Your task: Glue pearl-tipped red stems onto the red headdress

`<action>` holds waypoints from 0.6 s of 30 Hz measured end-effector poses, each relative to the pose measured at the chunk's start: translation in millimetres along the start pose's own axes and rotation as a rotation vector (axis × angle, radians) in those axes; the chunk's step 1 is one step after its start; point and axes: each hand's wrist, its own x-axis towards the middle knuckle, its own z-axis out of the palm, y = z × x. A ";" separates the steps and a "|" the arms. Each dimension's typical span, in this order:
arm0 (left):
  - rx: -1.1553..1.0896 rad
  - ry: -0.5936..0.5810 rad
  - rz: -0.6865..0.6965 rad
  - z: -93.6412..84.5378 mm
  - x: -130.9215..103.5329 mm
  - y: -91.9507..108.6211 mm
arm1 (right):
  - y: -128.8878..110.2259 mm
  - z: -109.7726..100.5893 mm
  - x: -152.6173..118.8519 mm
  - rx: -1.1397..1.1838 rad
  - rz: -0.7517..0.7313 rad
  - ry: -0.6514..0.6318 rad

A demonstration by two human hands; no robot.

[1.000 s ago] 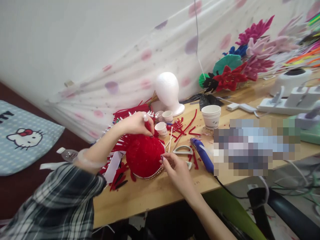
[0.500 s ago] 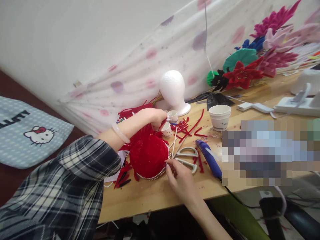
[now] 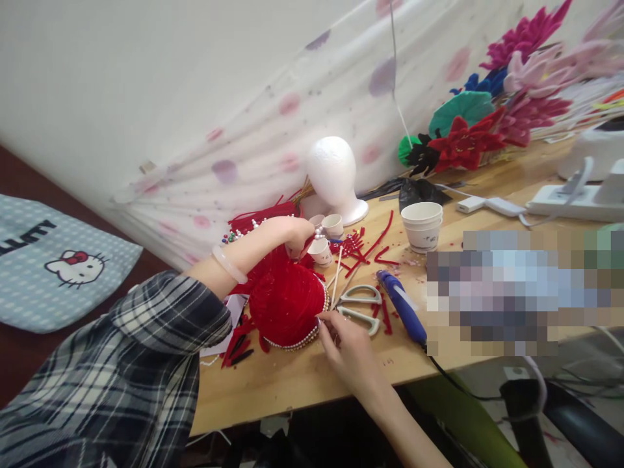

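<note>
On the wooden table (image 3: 263, 390), the right hand (image 3: 348, 344) pinches the red dome (image 3: 285, 302) at its rim; the left hand (image 3: 298, 238), grip unclear, curls beside 3 cups (image 3: 320, 253).

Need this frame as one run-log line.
left hand: near small cups, grip unclear | right hand: at beaded rim of red dome, grip unclear | scissors: on table, beside right hand

A plain off-white wall (image 3: 146, 78) rose behind a pale wooden table (image 3: 253, 393); along the wall sloped a thin white sheet with pink and purple spots (image 3: 336, 91). A dark reddish-brown surface (image 3: 12, 170) showed at far left.
</note>
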 end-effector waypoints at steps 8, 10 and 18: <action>-0.961 0.891 0.216 77.2 -91.5 15.5 | -9.2 -61.1 -39.9 -0.245 -0.162 0.608; -1.204 1.023 0.071 124.9 -101.5 27.5 | -3.6 -83.5 -34.7 -0.457 -0.024 0.712; -2.013 1.004 -0.152 222.6 -78.8 75.1 | 38.2 -104.3 15.7 -0.969 0.136 0.147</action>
